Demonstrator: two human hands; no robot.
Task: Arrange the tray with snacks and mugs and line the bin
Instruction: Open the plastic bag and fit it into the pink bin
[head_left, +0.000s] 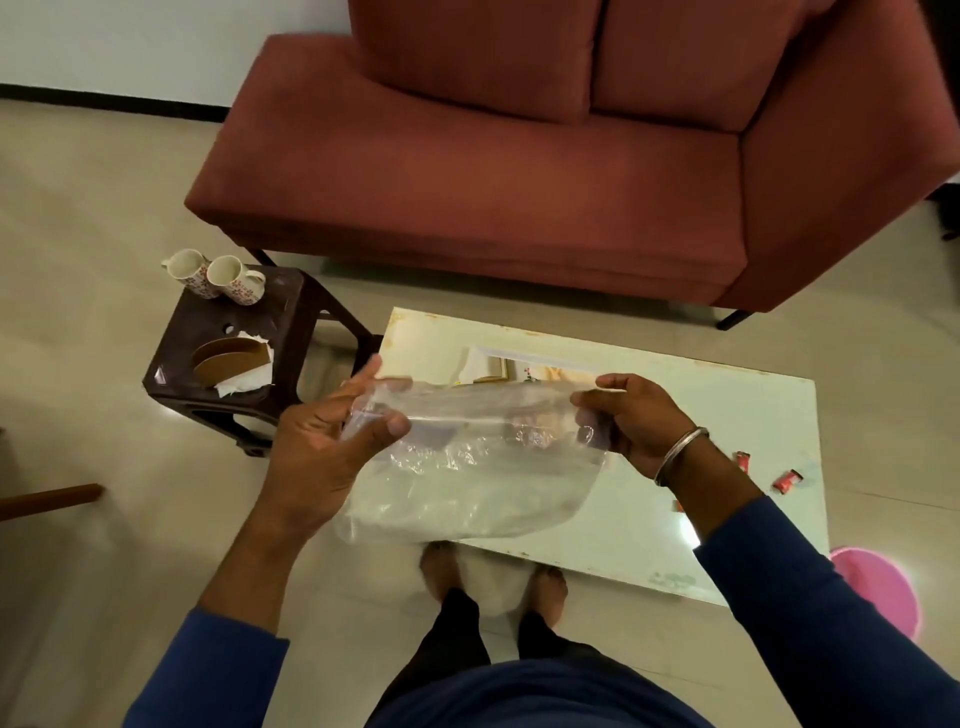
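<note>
A clear plastic bag (467, 483) hangs stretched between my two hands above the near edge of a white glossy low table (727, 415). My left hand (322, 447) pinches the bag's left top edge between thumb and fingers. My right hand (634, 421), with a metal bangle at the wrist, grips the right top edge. Two white mugs (218, 275) with red flower prints stand at the far edge of a dark brown stool (291, 322). Small red snack packets (787, 480) lie on the table's right end.
A rust-red sofa (519, 182) stands behind the table. On the stool lie a brown cardboard holder (228, 358) and white tissue. A pink round thing (878, 587) sits on the floor at right. My bare feet stand at the table's near edge.
</note>
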